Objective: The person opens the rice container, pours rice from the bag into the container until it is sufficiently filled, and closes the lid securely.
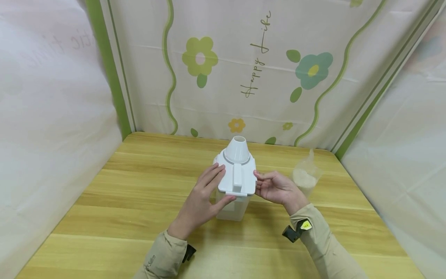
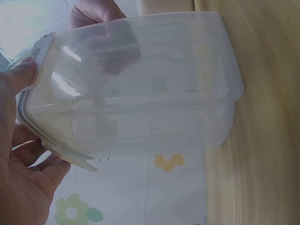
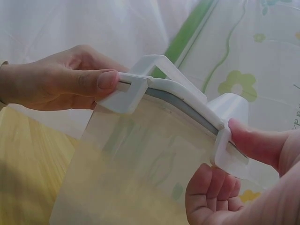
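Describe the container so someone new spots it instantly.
On the wooden table, look between the left hand and right hand. There sits a boxy translucent plastic container with a white lid. Unlike the clear bag of pale contents beside the right hand, it has a handle and a white truncated cone on top.

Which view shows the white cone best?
Head: the cone is whole and unobstructed on the lid. The right wrist view shows only part, beyond the lid's edge; left wrist, none I can make out.
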`<state>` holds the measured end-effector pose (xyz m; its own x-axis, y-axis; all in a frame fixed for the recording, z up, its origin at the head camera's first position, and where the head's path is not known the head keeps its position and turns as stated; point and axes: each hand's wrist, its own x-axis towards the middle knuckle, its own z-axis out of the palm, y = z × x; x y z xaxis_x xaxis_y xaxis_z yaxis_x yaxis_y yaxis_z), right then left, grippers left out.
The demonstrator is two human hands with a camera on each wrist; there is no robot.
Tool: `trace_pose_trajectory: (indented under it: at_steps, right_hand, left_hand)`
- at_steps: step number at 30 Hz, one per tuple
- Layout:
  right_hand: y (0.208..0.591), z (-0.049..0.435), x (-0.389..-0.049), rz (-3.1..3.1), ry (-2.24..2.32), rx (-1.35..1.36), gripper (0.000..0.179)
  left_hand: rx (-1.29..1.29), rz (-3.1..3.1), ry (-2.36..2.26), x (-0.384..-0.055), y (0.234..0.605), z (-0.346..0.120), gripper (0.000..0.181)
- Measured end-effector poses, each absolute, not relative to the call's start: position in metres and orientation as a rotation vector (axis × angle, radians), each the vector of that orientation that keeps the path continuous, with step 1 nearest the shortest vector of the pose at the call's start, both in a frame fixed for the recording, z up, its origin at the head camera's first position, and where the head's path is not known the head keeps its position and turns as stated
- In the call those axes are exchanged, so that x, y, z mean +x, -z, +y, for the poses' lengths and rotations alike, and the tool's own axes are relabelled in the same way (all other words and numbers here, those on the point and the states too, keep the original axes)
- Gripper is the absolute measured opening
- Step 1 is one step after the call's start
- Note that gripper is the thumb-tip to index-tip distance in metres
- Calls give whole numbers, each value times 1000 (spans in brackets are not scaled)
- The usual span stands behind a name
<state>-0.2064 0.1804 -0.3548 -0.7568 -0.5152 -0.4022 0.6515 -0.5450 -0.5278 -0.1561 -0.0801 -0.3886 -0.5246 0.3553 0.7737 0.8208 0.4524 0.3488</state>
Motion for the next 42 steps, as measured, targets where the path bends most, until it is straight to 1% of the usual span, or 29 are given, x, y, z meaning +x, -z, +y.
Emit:
trace_pose_trajectory:
  at_steps: [6,13,20,42]
  right_hand:
    - [352,181,-204,912,2297,263,12]
    - [347,177,-202,1030,2319,252,19]
    - [347,176,-201,1044,2316,262,16]
    - [349,175,-201,1049,2331,239,15]
  left_hand:
    - [-988,-2083,976,-156,389,-79,70]
    - [-972,-2093,964,-155,389,-79,70]
    - [-973,-2101,963,-155,388,-80,70]
    - [-975,-2088,961,-154,388,-81,70]
